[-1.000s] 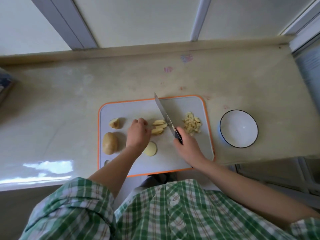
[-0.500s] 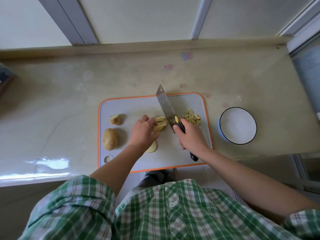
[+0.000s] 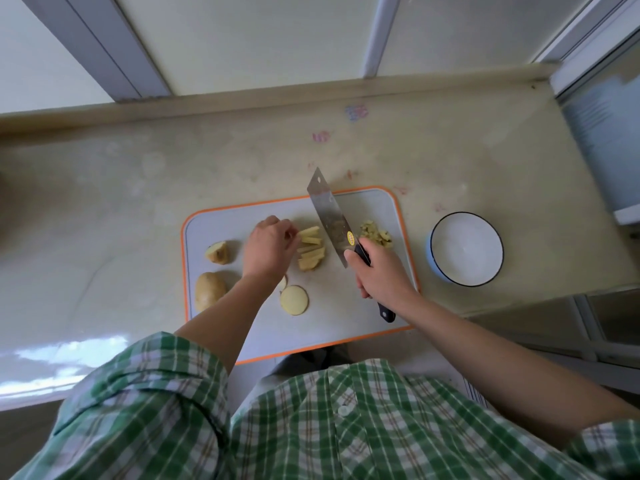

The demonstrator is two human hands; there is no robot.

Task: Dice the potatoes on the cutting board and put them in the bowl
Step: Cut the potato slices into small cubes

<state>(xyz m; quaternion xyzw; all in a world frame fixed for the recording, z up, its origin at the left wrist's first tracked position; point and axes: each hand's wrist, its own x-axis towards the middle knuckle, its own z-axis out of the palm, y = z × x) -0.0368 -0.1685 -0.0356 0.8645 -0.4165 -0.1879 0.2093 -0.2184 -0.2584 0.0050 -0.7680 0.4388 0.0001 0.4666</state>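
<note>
Head cam, looking steeply down from above

Wide-angle view (only one camera here) sits close over the cutting board (image 3: pixel 332 306), facing the wall (image 3: pixel 259 39); shirt (image 3: pixel 311 427) fills the bottom.

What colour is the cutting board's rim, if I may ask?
Orange, around the pale grey cutting board, best seen in the head view.

I'm standing in home kitchen: working at pale stone counter (image 3: pixel 121 209) below window frame (image 3: pixel 375 32), with cutting board (image 3: pixel 339 306), knife (image 3: pixel 329 216), bowl (image 3: pixel 435 265), potatoes (image 3: pixel 207 291) lying out.
</note>
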